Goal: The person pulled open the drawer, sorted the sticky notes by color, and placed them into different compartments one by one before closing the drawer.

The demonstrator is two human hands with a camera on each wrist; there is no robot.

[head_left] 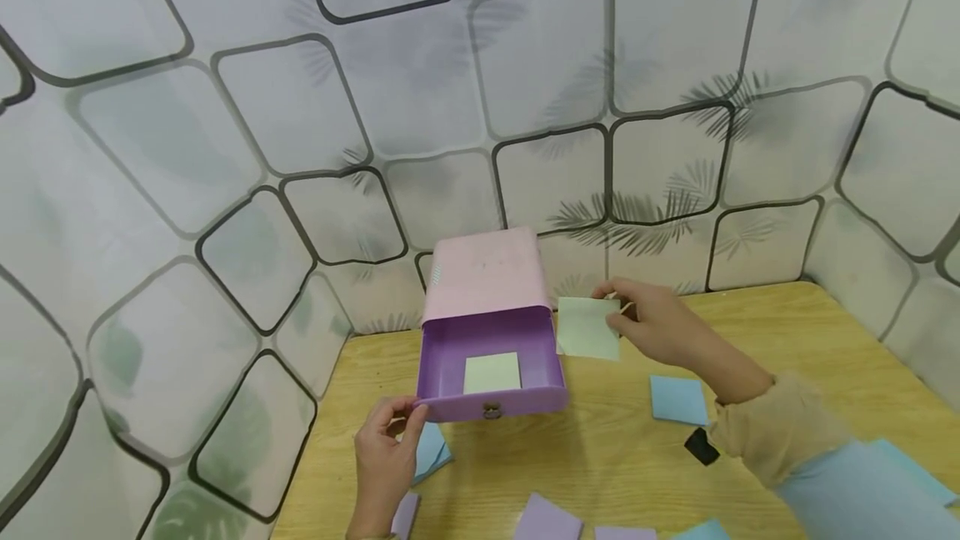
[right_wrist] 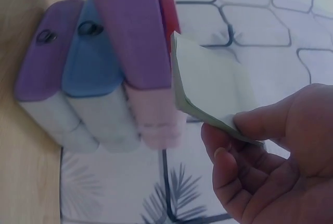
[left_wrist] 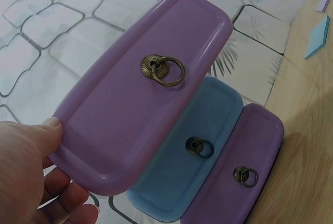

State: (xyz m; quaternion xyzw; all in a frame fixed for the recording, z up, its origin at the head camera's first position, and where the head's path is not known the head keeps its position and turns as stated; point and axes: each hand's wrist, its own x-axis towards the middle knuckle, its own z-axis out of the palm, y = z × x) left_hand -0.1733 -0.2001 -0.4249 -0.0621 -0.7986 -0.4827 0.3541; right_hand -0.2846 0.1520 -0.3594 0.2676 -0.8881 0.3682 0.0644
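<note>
A small chest (head_left: 487, 273) with a pink top has its top purple drawer (head_left: 528, 401) pulled out. My left hand (head_left: 386, 452) pinches the drawer's left front corner, with the thumb on the front face in the left wrist view. A pale green sticky-note pad (head_left: 492, 373) lies inside the drawer. Just right of the drawer, my right hand (head_left: 660, 327) pinches another pale green sticky-note pad (head_left: 585, 328) by its edge between thumb and fingers, held up in the air. Below the open drawer, a blue drawer (left_wrist: 171, 172) and a second purple drawer (left_wrist: 223, 182) are closed, each with a brass ring pull.
On the wooden table (head_left: 622, 440) lie a blue pad (head_left: 678, 400) and a small black object (head_left: 701, 447) to the right. Another blue pad (head_left: 432, 450) lies beside my left hand. Purple pads (head_left: 547, 518) are near the front edge. A patterned wall covering (head_left: 427, 98) rises behind the chest.
</note>
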